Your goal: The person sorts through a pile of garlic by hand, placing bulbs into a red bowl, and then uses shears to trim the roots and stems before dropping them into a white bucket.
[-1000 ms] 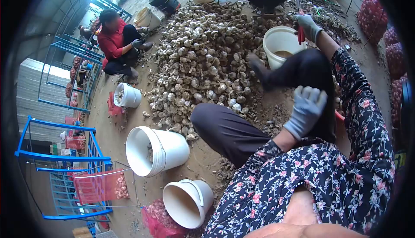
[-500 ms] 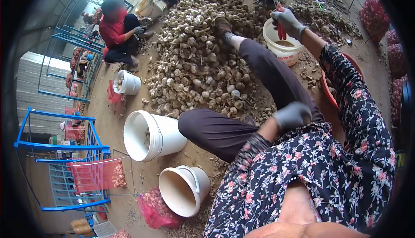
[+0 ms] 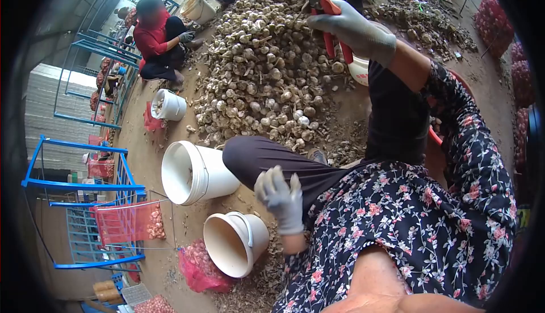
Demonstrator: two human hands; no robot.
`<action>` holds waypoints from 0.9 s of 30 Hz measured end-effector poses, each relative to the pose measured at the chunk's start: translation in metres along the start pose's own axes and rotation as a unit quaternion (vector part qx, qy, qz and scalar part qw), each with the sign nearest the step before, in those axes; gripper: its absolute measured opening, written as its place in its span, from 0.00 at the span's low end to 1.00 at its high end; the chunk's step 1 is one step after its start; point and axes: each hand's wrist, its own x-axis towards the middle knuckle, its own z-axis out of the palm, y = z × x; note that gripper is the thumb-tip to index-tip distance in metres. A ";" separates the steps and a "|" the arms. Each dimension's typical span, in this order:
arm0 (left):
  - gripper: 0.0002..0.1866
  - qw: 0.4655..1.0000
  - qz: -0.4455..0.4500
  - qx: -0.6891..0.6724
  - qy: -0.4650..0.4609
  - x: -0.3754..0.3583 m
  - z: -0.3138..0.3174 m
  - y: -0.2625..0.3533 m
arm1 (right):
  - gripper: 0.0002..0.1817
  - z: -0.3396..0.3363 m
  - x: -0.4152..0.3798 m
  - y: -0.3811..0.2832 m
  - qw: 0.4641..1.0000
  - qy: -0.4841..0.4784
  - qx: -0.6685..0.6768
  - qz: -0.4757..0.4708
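My right hand (image 3: 360, 32), in a grey work glove, is closed around the red handles of a pair of shears (image 3: 331, 7). Their dark blades point up, past the top edge of the view. Below them spreads a large heap of garlic bulbs (image 3: 267, 86) with dried stems. My left hand (image 3: 278, 196), gloved too, is raised beside my left knee with its fingers apart, and nothing shows in it. Close to it a white bucket (image 3: 218, 168) lies tipped on its side. Behind my right forearm stands another white bucket (image 3: 360, 72), mostly hidden.
A beige bucket (image 3: 250, 245) lies near a pink mesh bag (image 3: 198, 267). Across the heap a co-worker in red (image 3: 156, 40) sits on the ground by a small white bucket (image 3: 168, 105). Blue metal frames (image 3: 85, 185) stand at left. Red mesh sacks (image 3: 493, 20) line the right side.
My right hand, with the shears, has moved left and nearer. My left hand has swung left from my lap and opened out. My right leg has drawn back from the heap.
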 end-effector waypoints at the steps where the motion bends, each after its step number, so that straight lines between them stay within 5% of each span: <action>1: 0.22 0.999 -0.009 0.029 -0.028 -0.003 -0.016 0.002 | 0.09 -0.003 -0.009 -0.005 1.000 -0.008 0.021 -0.009; 3: 0.18 0.998 -0.002 0.027 -0.059 -0.005 -0.025 0.014 | 0.09 -0.014 -0.023 -0.015 0.997 -0.006 0.060 0.044; 5: 0.12 0.988 0.127 0.080 -0.040 -0.010 -0.016 0.024 | 0.08 -0.022 -0.028 0.001 0.989 0.057 0.126 0.058; 7: 0.06 0.990 0.125 0.072 -0.010 -0.008 -0.007 0.032 | 0.07 -0.036 -0.032 0.018 0.987 0.057 0.134 0.074; 9: 0.06 0.998 0.018 -0.050 0.039 -0.006 -0.004 0.034 | 0.08 -0.039 -0.040 0.021 0.973 0.088 0.180 0.119; 11: 0.04 0.995 0.093 0.008 -0.031 0.004 -0.018 0.023 | 0.08 -0.038 -0.042 0.032 0.961 0.120 0.203 0.145; 12: 0.02 0.989 0.062 -0.077 -0.111 -0.004 -0.021 0.012 | 0.07 -0.042 -0.042 0.040 0.967 0.091 0.202 0.127; 15: 0.05 0.863 -0.014 -0.273 -0.425 -0.062 -0.029 -0.012 | 0.08 -0.050 -0.054 0.065 0.965 0.048 0.210 0.151; 17: 0.06 0.728 -0.306 -0.407 -0.458 -0.059 -0.047 0.003 | 0.10 -0.059 -0.052 0.081 0.953 0.010 0.249 0.170; 18: 0.06 0.745 -0.286 -0.389 -0.461 -0.074 -0.036 -0.017 | 0.10 -0.069 -0.043 0.113 0.978 -0.059 0.187 0.073; 19: 0.07 0.781 -0.224 -0.367 -0.453 -0.064 -0.031 -0.016 | 0.12 -0.049 -0.065 0.056 0.981 0.102 0.108 0.128; 21: 0.09 0.859 -0.061 -0.245 -0.446 -0.029 -0.033 -0.003 | 0.13 -0.044 -0.068 0.057 0.892 0.081 0.413 0.165; 23: 0.09 0.905 -0.001 -0.269 -0.331 0.019 -0.043 0.019 | 0.08 -0.064 -0.071 0.070 0.975 0.005 0.195 0.103; 25: 0.11 0.897 -0.118 -0.367 -0.216 0.059 -0.069 0.039 | 0.05 -0.053 -0.083 0.053 0.948 0.172 0.221 0.151; 27: 0.13 0.903 -0.018 -0.395 0.169 0.063 -0.060 -0.005 | 0.08 -0.050 -0.093 0.039 0.943 0.204 0.210 0.155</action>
